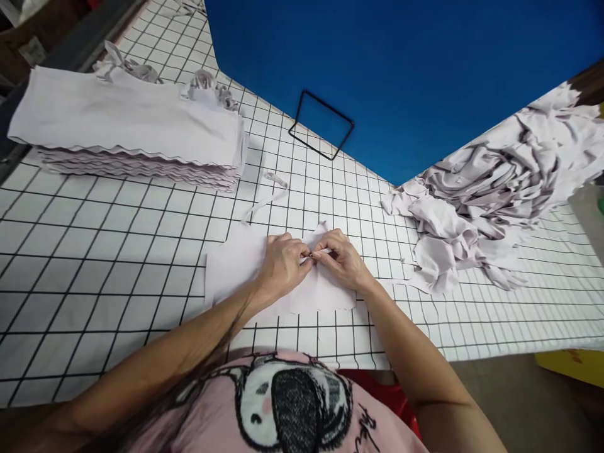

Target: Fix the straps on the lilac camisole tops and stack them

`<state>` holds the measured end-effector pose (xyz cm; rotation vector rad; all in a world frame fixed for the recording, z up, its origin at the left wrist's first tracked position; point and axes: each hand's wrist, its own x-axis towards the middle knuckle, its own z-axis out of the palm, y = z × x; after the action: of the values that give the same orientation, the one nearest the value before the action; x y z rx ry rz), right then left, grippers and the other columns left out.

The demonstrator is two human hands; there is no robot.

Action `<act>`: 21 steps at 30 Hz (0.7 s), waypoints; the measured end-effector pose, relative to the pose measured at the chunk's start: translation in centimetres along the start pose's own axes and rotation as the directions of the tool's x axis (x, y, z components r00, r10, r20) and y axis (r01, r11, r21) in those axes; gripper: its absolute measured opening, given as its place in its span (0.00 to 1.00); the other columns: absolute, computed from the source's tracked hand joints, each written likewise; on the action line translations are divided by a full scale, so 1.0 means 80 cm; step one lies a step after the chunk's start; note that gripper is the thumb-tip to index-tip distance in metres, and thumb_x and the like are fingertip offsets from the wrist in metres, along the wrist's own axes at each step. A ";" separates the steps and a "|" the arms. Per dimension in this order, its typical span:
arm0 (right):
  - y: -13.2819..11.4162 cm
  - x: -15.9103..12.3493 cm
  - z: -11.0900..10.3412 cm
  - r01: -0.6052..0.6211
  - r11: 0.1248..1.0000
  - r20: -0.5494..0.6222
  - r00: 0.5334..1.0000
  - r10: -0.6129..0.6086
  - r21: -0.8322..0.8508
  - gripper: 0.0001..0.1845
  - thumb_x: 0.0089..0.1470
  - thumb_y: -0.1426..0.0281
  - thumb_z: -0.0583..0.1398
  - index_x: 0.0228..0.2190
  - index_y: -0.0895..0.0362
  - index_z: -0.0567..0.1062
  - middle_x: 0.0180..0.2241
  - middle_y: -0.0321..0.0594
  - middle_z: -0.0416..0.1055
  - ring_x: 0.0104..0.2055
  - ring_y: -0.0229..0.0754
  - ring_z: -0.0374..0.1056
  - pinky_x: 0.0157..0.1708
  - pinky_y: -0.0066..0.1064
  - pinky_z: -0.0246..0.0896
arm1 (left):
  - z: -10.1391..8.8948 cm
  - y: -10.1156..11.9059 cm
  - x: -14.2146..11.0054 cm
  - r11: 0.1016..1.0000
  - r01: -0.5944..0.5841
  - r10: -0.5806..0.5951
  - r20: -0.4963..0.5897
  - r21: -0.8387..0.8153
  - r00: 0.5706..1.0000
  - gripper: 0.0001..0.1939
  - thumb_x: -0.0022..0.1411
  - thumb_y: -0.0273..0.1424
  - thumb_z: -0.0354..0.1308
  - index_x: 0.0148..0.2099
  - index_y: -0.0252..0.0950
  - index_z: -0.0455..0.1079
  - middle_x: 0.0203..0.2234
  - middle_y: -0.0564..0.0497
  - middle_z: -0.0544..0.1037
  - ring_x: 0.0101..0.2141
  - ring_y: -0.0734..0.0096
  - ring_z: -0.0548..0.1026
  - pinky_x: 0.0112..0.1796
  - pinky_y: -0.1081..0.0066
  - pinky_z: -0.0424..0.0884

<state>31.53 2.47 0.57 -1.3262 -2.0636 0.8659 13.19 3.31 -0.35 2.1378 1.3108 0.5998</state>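
Note:
A pale fabric piece (236, 261) lies on the table in front of me. My left hand (284, 261) pinches its upper part near the middle, thumb and fingers pressed together. Close beside it, my right hand (342, 258) pinches the same fabric, so that a raised fold shows between the two sets of fingertips. The fabric's lower edge rests flat under my wrists. Whether anything small is held at the fingertips, I cannot make out. Just beyond the fabric's upper left lies a thin fabric strip (267, 200), curled at its far end.
At the left stands a neat stack of pale fabric pieces (132, 119), with gathered scraps (205, 85) behind it. A crumpled heap of pale fabric (491, 176) covers the right side. A blue board (401, 82) borders the grid-patterned table (155, 264), with a black rectangular outline (322, 124) on both.

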 end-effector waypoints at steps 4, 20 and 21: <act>0.000 -0.001 -0.001 0.003 1.000 0.005 1.000 -0.003 -0.007 0.08 0.61 0.64 0.57 0.32 0.53 0.73 0.30 0.38 0.70 0.40 0.45 0.60 0.48 0.43 0.54 | 0.000 0.000 -0.001 1.000 0.008 -0.008 0.009 0.000 1.000 0.07 0.58 0.30 0.57 0.27 0.38 0.72 0.26 0.51 0.79 0.35 0.61 0.71 0.40 0.59 0.58; -0.002 -0.008 -0.009 0.025 0.977 0.061 0.998 -0.012 -0.213 0.11 0.63 0.63 0.55 0.31 0.54 0.72 0.31 0.39 0.70 0.42 0.46 0.60 0.44 0.41 0.49 | -0.001 -0.002 -0.002 0.999 -0.023 0.024 0.034 -0.033 0.999 0.06 0.59 0.31 0.59 0.29 0.38 0.71 0.26 0.52 0.79 0.35 0.63 0.70 0.41 0.59 0.57; -0.002 -0.008 -0.010 0.024 0.974 0.066 0.998 -0.009 -0.226 0.11 0.63 0.63 0.55 0.31 0.54 0.72 0.31 0.39 0.70 0.41 0.46 0.60 0.44 0.41 0.49 | -0.001 -0.002 -0.002 0.999 -0.026 0.028 0.031 -0.034 0.999 0.06 0.59 0.31 0.59 0.29 0.38 0.71 0.26 0.52 0.78 0.35 0.63 0.70 0.41 0.59 0.57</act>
<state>32.22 1.99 1.15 -1.4120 -2.2763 0.6892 13.02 3.24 -0.41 2.1324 1.2486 0.5930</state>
